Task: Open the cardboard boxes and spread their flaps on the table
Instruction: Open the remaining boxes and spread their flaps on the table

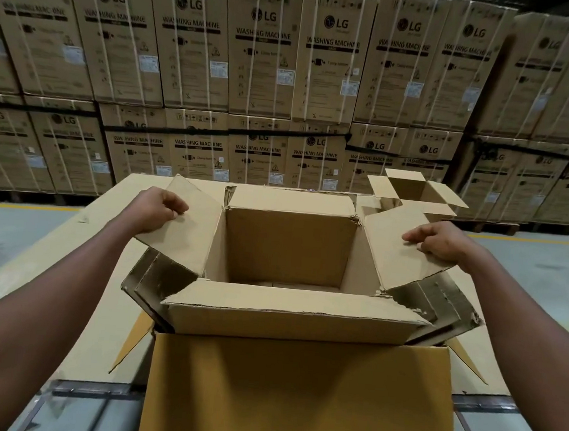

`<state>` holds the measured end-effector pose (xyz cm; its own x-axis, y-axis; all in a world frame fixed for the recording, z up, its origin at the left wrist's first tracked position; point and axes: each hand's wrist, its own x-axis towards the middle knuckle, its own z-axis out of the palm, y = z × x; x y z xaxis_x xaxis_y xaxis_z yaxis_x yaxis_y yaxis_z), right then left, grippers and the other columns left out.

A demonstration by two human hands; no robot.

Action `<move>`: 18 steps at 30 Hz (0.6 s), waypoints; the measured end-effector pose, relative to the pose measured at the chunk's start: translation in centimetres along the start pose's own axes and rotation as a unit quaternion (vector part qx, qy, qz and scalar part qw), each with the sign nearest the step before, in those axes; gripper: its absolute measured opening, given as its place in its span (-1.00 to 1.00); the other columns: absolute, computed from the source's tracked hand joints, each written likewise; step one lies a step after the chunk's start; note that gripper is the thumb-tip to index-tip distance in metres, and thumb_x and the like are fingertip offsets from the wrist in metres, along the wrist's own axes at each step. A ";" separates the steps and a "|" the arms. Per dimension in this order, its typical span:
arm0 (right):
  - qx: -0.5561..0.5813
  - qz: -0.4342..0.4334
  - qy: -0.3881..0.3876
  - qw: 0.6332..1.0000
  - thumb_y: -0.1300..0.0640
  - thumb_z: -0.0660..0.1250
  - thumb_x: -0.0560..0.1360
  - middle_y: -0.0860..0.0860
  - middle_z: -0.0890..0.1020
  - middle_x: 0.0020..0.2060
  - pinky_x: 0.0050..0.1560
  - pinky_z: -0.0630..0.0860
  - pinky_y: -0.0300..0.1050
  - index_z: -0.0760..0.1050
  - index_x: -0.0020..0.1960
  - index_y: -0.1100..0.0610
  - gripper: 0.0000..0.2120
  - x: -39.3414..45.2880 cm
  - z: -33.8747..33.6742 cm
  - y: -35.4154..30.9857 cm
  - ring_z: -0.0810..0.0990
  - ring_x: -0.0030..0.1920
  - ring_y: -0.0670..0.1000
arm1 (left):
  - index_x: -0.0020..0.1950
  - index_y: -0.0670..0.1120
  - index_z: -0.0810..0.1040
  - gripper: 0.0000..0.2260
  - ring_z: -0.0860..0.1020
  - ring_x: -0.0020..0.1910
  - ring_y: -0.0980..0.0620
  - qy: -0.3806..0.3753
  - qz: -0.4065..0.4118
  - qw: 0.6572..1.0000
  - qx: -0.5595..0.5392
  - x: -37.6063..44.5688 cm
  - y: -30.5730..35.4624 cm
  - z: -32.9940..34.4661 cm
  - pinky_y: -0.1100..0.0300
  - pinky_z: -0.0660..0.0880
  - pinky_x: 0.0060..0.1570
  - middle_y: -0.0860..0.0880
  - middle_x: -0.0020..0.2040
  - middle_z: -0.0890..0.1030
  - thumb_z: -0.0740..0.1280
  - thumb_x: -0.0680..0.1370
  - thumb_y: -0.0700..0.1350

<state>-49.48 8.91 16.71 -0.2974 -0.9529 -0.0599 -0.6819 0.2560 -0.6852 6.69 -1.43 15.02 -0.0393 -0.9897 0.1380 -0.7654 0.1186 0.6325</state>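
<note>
Two hands on one large brown corrugated cardboard box (287, 250), which sits open on the cardboard-covered table (98, 285) right in front of you. Your left hand (163, 206) has its fingers curled over the outer edge of the box's left side flap (185, 227), gripping it; your right hand (442, 243) grips the right side flap (400, 253) the same way, fingers bent over its edge. Both side flaps are raised and angled outward, not flat on the table. Far flap (291, 200) is folded back, near flap (295, 316) tips toward you over a plain yellow-brown cardboard panel (294, 398) at the bottom of the view. Box inside is bare cardboard, nothing in it that shows. Edges at the flap corners look torn and ragged, and darker folded cardboard layers (153, 283) show beneath both side flaps. A smaller brown cardboard box (416, 192) with its four flaps spread out stands at the table's far right, well apart from your hands. Behind the table, stacked strapped washing machine cartons (263, 52) fill the background.
</note>
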 end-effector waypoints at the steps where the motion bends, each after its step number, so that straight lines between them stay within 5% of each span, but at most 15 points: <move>1: 0.005 -0.005 0.002 1.000 0.39 0.27 0.58 -0.03 0.67 0.04 -0.05 0.52 -0.13 0.68 0.12 0.05 -0.67 -0.1 -0.1 0.4 0.60 0.07 0.05 | 0.15 -0.10 0.70 -0.75 0.58 0.17 -0.06 0.002 0.006 1.000 0.012 -0.1 -0.3 0.0 0.09 0.43 0.18 -0.07 0.10 0.69 0.36 0.57 -0.35; 7: 0.011 -0.040 -0.005 0.999 0.36 0.35 0.56 -0.07 0.62 0.04 -0.02 0.45 -0.18 0.66 0.17 0.05 -0.69 -1.0 -0.8 2.2 0.55 0.13 0.01 | 0.15 0.02 0.70 -0.80 0.51 0.20 -0.13 0.010 0.013 0.993 0.117 -0.5 -0.6 0.1 0.04 0.42 0.10 -0.10 0.26 0.61 0.38 0.59 -0.19; 14: -0.016 -0.031 -0.003 0.999 0.32 0.39 0.54 -0.01 0.59 0.19 0.17 0.41 -0.04 0.67 0.11 0.04 -0.75 -1.0 0.8 4.4 0.51 0.29 0.08 | 0.32 0.12 0.58 -0.65 0.42 0.39 -0.15 -0.065 -0.032 0.974 0.216 -2.0 -2.5 2.2 -0.06 0.40 0.32 -0.05 0.45 0.46 0.46 0.54 -0.01; 18: -0.010 -0.019 0.005 1.000 0.30 0.41 0.53 0.11 0.65 0.22 0.12 0.46 -0.07 0.66 -0.03 0.00 -0.79 -1.7 2.6 5.7 0.59 0.19 0.08 | 0.33 0.15 0.56 -0.71 0.39 0.44 -0.14 -0.021 -0.045 0.984 0.170 -4.1 -2.9 4.1 -0.09 0.37 0.30 -0.02 0.50 0.41 0.35 0.61 -0.02</move>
<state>-51.11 11.58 11.05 -0.2787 -0.9600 -0.0265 -0.7060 0.2235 -0.6720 6.45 1.91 9.46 0.0176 -0.9983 0.0561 -0.9377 0.0030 0.3473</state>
